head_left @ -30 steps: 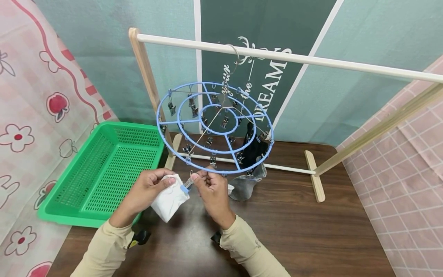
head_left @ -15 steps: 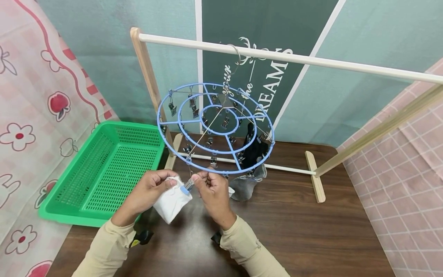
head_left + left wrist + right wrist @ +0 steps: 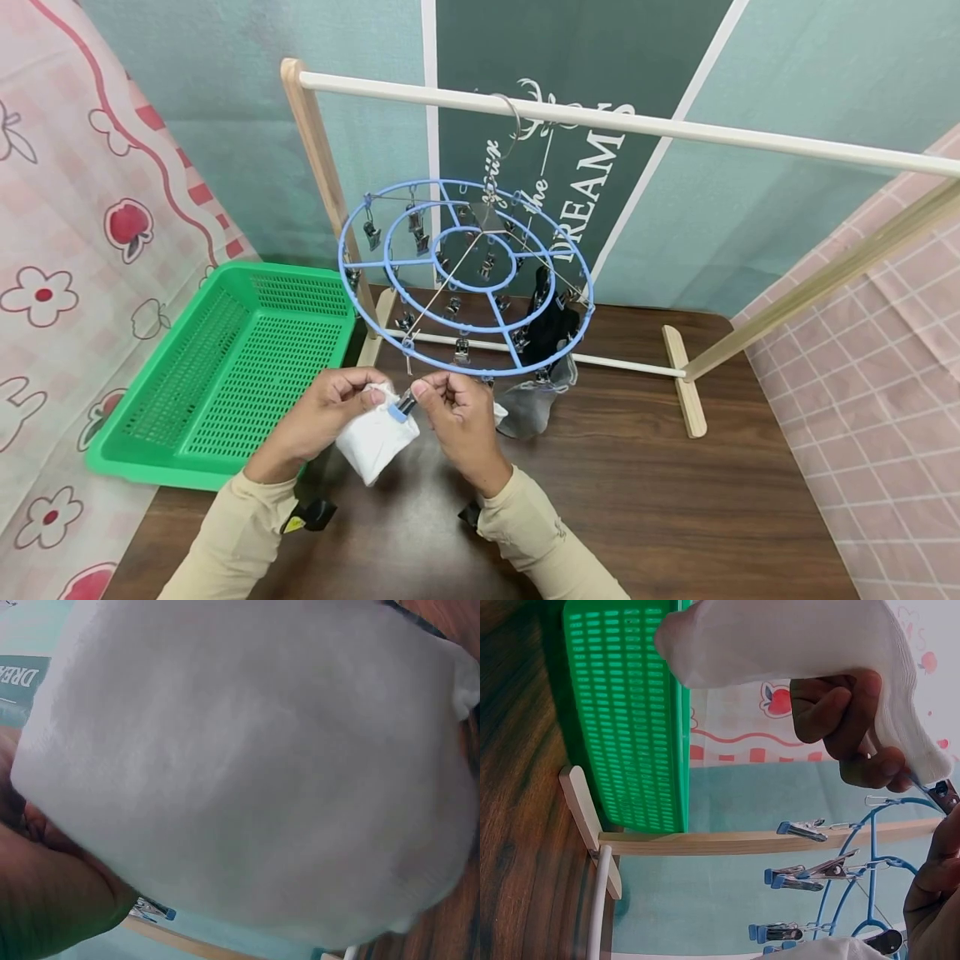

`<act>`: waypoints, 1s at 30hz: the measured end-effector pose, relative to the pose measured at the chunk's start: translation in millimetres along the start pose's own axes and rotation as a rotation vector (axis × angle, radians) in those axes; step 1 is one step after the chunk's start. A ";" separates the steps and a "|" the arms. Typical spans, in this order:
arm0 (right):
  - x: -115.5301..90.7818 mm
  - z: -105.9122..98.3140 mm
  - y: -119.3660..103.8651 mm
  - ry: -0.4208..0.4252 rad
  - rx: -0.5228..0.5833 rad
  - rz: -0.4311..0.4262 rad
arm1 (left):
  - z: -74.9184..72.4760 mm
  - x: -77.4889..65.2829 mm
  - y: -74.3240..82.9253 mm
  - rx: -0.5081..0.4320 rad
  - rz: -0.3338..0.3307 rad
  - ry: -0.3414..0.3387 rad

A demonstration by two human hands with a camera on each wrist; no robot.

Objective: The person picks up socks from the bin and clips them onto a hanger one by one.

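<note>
A white sock (image 3: 375,442) hangs from my left hand (image 3: 322,417), which pinches it near the cuff between thumb and fingers. My right hand (image 3: 467,421) holds a metal clip (image 3: 403,405) with blue tips by its handles. In the right wrist view the blue tips of the clip (image 3: 943,793) meet the ribbed cuff of the sock (image 3: 795,641), with the left hand's fingers (image 3: 844,724) close by. Just above both hands is the rim of a round blue clip hanger (image 3: 431,363). The sock fills most of the left wrist view.
The hanger hooks over a white rail (image 3: 675,129) on a wooden stand. Several clips dangle from it; a black item (image 3: 551,329) and a grey sheer piece (image 3: 528,408) hang at its right side. A green basket (image 3: 247,375) stands at left on the brown table (image 3: 637,500).
The sock has shifted slightly right, closer to the right hand. The clip has turned a little in the right fingers, and a thin wire now shows hanging from the rim above it.
</note>
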State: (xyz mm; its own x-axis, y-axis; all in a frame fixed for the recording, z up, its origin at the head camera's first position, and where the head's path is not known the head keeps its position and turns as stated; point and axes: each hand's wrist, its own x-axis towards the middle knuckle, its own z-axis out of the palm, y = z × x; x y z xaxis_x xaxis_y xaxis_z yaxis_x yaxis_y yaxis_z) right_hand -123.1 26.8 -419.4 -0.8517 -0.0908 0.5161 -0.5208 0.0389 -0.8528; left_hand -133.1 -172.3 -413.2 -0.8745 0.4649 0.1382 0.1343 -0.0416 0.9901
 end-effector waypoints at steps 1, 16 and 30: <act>-0.1 0.1 0.1 0.000 -0.003 -0.004 | 0.5 0.3 0.0 -0.007 0.001 0.008; -4.7 1.8 0.9 0.071 0.054 0.050 | 4.6 -1.5 -0.9 0.063 -0.012 0.036; -6.3 0.1 1.6 0.038 0.055 0.073 | 13.5 -4.0 -7.1 0.263 0.034 0.115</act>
State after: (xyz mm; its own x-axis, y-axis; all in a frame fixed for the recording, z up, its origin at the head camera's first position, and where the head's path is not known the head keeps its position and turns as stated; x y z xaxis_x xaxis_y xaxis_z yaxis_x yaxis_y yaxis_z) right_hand -118.6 27.3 -424.1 -0.8896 -0.0523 0.4538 -0.4539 -0.0104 -0.8910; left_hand -124.3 -161.9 -421.2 -0.9125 0.3634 0.1879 0.2676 0.1826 0.9461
